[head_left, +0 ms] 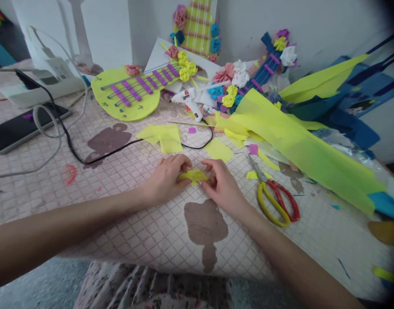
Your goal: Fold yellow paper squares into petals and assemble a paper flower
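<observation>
A small folded strip of yellow crepe paper (194, 176) is held between my two hands, just above the quilted cloth. My left hand (167, 178) pinches its left end between thumb and fingers. At its right end, my right hand (221, 182) pinches with thumb and bent forefinger. Cut pieces of yellow paper (170, 139) lie just beyond my hands, and a single yellow square (218, 149) rests to their right. Scissors (275, 195) with one red and one yellow handle lie to the right of my right hand, blades partly apart.
Behind stand a yellow paper guitar (127, 96) with purple strips, a blue guitar (264, 71) with paper flowers, and a white glue gun (189, 103). A long yellow sheet (299, 146) spreads at the right. On the left are a phone (26, 126), a power strip (42, 88) and cables.
</observation>
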Motion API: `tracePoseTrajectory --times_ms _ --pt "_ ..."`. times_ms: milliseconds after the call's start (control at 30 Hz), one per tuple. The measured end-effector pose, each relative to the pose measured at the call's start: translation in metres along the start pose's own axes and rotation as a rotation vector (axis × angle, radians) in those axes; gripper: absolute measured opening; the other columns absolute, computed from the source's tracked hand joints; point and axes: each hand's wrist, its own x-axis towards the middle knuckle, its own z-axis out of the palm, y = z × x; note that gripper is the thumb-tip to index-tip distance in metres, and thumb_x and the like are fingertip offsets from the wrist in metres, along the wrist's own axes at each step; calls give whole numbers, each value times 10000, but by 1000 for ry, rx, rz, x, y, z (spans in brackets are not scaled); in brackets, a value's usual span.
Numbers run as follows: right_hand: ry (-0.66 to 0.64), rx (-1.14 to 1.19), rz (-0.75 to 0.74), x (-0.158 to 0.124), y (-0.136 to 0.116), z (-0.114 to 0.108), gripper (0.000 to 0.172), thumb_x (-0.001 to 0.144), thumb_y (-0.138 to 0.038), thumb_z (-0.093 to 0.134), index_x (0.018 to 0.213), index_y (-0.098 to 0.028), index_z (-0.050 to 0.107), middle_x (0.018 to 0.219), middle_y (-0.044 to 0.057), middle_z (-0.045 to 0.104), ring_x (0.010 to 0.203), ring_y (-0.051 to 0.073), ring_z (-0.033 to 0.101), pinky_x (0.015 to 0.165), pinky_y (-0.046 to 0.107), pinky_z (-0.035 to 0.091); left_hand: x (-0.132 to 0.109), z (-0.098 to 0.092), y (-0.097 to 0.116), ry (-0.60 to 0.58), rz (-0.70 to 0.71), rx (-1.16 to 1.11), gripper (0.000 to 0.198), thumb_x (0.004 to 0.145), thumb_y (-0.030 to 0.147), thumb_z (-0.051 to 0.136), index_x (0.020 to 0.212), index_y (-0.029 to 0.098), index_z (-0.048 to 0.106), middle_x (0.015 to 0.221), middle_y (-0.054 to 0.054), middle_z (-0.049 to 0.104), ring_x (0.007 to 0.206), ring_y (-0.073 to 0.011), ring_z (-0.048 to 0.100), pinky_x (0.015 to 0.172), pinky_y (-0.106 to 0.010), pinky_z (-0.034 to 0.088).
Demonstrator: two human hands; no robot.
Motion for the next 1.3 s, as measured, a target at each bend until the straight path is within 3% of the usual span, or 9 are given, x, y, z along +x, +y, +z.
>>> tracePoseTrajectory --times_ms 200,433,633,767,933,1300 --pt "-92 -51 -59 -1 -2 -4 223 833 -180 553 1050 -230 551 1034 60 504 771 149 571 670 297 500 0 -1 -2 -56 53 24 110 818 162 549 913 180 602 952 -54 578 945 -211 524 849 -382 413" --pt "-69 -78 -161 -2 3 -6 211 854 -202 548 1063 -227 556 1077 81 509 805 159 582 667 298 504 1 -2 -2 -55 66 43 103 806 156 552 885 172 614 924 -55 589 913 -210 536 828 -381 413" --pt "-65 -104 -255 0 6 -5 118 892 -187 488 947 -224 585 1027 60 559 901 164 583 747 292 492 0 -2 -3 -48 67 44 99 842 206 540 892 171 618 930 -62 595 917 -211 537 832 -381 415" --pt "-60 -112 -257 0 7 -5 143 918 -210 451 931 -220 593 991 61 580 902 162 580 756 289 484 -1 -3 -3 -55 80 44 175 807 314 631 909 174 603 958 -61 602 951 -227 534 843 -385 415" --pt "-68 -107 -264 1 6 -7 111 901 -222 486 946 -216 588 992 64 587 896 167 585 741 287 485 -1 -4 -3 -46 112 61 46 827 211 576 818 171 598 878 -45 601 876 -197 543 792 -344 419" --pt "-54 -11 -203 4 9 -7 95 889 -175 482 869 -213 566 898 43 576 835 160 571 739 295 467 3 -7 -5 -42 92 -17 78 828 170 546 776 157 604 806 -38 591 770 -155 540 685 -274 428"
